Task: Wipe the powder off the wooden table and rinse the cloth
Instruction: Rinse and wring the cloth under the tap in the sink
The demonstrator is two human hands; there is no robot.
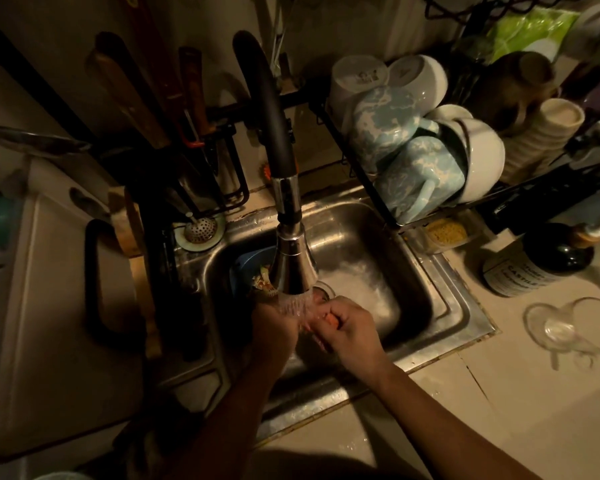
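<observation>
Both my hands are together over the steel sink (426, 289), right under the running spray of the tap (293, 258). My left hand (274, 327) and my right hand (352, 329) grip a small pinkish-orange cloth (321, 320) between them. Only a bit of the cloth shows between the fingers, and water falls onto it. The wooden table is out of view.
A dish rack (378, 181) with bowls and blue mugs hangs over the sink's right side. A dark soap bottle (541, 261) and a clear glass (565, 330) sit on the right counter. A blue strainer with food scraps (253, 268) lies in the sink. A cutting board (59, 323) stands left.
</observation>
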